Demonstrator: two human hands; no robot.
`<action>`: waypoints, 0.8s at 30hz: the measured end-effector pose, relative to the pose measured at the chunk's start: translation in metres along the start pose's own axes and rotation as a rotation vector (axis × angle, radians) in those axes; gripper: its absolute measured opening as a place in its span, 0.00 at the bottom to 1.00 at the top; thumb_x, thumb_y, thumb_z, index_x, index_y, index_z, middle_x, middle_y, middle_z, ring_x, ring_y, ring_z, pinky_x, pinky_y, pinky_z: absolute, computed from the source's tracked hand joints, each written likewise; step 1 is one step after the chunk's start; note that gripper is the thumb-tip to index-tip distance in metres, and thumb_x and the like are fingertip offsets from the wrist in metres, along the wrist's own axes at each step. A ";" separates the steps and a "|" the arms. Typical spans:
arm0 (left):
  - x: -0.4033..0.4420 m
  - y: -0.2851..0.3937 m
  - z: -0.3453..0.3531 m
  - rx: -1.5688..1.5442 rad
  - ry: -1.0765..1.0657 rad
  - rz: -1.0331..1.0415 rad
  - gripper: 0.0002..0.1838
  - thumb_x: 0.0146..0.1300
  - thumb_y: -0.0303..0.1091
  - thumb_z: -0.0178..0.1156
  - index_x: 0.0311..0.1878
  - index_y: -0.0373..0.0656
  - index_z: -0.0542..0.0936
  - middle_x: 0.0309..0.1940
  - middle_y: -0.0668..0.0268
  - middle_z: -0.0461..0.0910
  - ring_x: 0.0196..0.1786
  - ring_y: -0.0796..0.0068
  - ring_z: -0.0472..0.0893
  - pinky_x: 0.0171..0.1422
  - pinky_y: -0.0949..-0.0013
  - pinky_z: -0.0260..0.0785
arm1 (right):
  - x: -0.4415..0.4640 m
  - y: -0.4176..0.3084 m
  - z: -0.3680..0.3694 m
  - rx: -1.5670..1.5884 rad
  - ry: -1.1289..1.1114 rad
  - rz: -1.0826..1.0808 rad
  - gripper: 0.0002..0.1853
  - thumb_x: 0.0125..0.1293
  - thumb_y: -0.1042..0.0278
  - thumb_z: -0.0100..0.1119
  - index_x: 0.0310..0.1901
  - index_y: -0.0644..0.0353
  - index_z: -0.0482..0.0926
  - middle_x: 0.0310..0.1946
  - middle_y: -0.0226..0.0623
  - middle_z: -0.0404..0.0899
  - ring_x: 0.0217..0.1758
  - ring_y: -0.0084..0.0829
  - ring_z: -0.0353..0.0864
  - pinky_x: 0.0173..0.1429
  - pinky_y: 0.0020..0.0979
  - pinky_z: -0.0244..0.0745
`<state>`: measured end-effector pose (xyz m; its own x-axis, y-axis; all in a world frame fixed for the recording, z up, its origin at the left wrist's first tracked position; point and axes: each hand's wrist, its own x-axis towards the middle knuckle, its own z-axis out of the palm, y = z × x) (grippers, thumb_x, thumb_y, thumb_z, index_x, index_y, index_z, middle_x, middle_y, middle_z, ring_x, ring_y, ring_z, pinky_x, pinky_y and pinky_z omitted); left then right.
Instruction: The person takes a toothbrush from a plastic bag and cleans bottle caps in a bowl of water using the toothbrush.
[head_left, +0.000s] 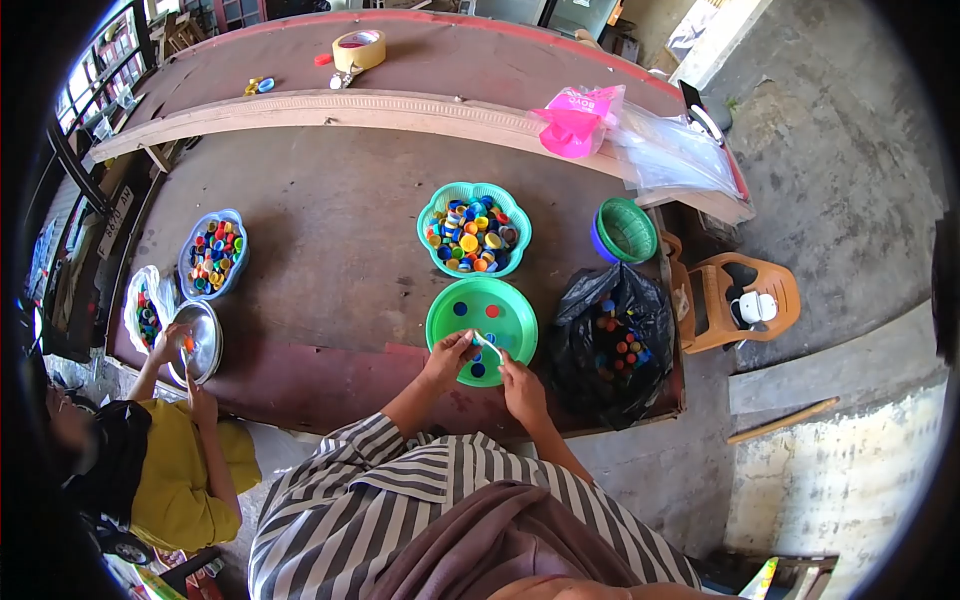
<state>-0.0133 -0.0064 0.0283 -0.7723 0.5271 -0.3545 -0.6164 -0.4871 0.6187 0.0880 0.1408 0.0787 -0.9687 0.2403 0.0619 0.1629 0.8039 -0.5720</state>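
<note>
Holding white object [490,345] above green basin [519,326]

The green basin [510,305] and 2 scalloped baskets [427,225] [240,262] look like plastic, the bowl [207,345] is shiny metal, the black bag [640,395] crinkled glossy plastic, and the tabletop [330,240] matt.

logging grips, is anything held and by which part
The right hand holds a thin white thing by its near end; whether the left hand grips anything cannot be told.
</note>
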 end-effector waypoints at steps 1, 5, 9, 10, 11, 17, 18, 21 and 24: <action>0.000 0.001 -0.001 0.012 0.002 -0.023 0.15 0.68 0.38 0.54 0.51 0.38 0.76 0.44 0.68 0.77 0.45 0.79 0.77 0.54 0.75 0.71 | -0.001 0.000 0.001 0.010 -0.019 -0.031 0.19 0.67 0.66 0.49 0.59 0.52 0.70 0.39 0.45 0.78 0.41 0.49 0.79 0.41 0.44 0.73; 0.000 -0.002 0.005 -0.018 -0.002 -0.042 0.15 0.69 0.38 0.54 0.50 0.37 0.76 0.43 0.68 0.77 0.43 0.80 0.77 0.53 0.75 0.71 | 0.003 0.004 -0.007 -0.121 -0.059 0.155 0.18 0.67 0.65 0.50 0.59 0.51 0.71 0.38 0.45 0.78 0.40 0.49 0.78 0.41 0.43 0.73; 0.004 -0.004 -0.001 -0.060 -0.042 -0.044 0.16 0.69 0.39 0.53 0.51 0.37 0.76 0.43 0.67 0.77 0.43 0.80 0.77 0.53 0.75 0.72 | -0.007 -0.005 -0.007 -0.035 0.022 -0.034 0.19 0.67 0.65 0.50 0.59 0.51 0.70 0.37 0.45 0.77 0.39 0.48 0.78 0.40 0.44 0.73; 0.004 -0.005 0.000 -0.059 -0.046 -0.046 0.16 0.69 0.39 0.53 0.51 0.37 0.76 0.43 0.67 0.77 0.43 0.80 0.77 0.53 0.75 0.72 | -0.007 -0.002 -0.005 -0.051 0.008 -0.033 0.19 0.67 0.66 0.50 0.59 0.50 0.70 0.36 0.45 0.77 0.38 0.48 0.79 0.39 0.44 0.73; 0.003 -0.006 0.001 -0.036 -0.048 -0.041 0.16 0.70 0.39 0.52 0.51 0.37 0.76 0.43 0.67 0.77 0.43 0.80 0.77 0.52 0.76 0.72 | -0.006 0.003 -0.004 -0.053 0.010 -0.031 0.19 0.67 0.66 0.50 0.59 0.50 0.70 0.36 0.45 0.77 0.38 0.48 0.79 0.39 0.44 0.73; 0.001 -0.002 -0.002 0.047 -0.033 -0.047 0.17 0.71 0.40 0.49 0.55 0.39 0.75 0.42 0.67 0.77 0.42 0.80 0.77 0.51 0.76 0.72 | -0.009 -0.001 -0.005 -0.007 0.022 -0.057 0.20 0.66 0.65 0.51 0.60 0.49 0.70 0.36 0.43 0.77 0.37 0.46 0.79 0.37 0.43 0.74; 0.001 0.000 -0.001 0.079 -0.038 -0.055 0.17 0.71 0.40 0.49 0.54 0.39 0.75 0.41 0.68 0.76 0.41 0.81 0.78 0.51 0.77 0.72 | -0.008 0.000 -0.003 -0.069 -0.001 -0.035 0.20 0.66 0.65 0.52 0.60 0.49 0.71 0.36 0.43 0.77 0.36 0.46 0.80 0.36 0.43 0.74; 0.002 -0.006 -0.002 0.099 0.006 -0.027 0.17 0.71 0.40 0.49 0.55 0.40 0.75 0.41 0.68 0.76 0.40 0.81 0.78 0.50 0.77 0.73 | -0.009 -0.005 -0.002 -0.138 -0.008 -0.022 0.19 0.66 0.65 0.52 0.59 0.48 0.71 0.36 0.42 0.77 0.35 0.46 0.80 0.35 0.44 0.74; 0.004 -0.005 -0.011 0.110 0.007 -0.032 0.17 0.71 0.40 0.49 0.55 0.41 0.75 0.41 0.68 0.76 0.40 0.80 0.78 0.48 0.76 0.74 | -0.013 -0.014 0.004 -0.082 0.007 -0.040 0.19 0.66 0.65 0.51 0.59 0.49 0.71 0.37 0.42 0.77 0.35 0.46 0.80 0.36 0.44 0.74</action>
<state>-0.0153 -0.0093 0.0166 -0.7541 0.5358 -0.3799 -0.6202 -0.3907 0.6802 0.0976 0.1244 0.0825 -0.9734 0.2108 0.0894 0.1391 0.8547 -0.5001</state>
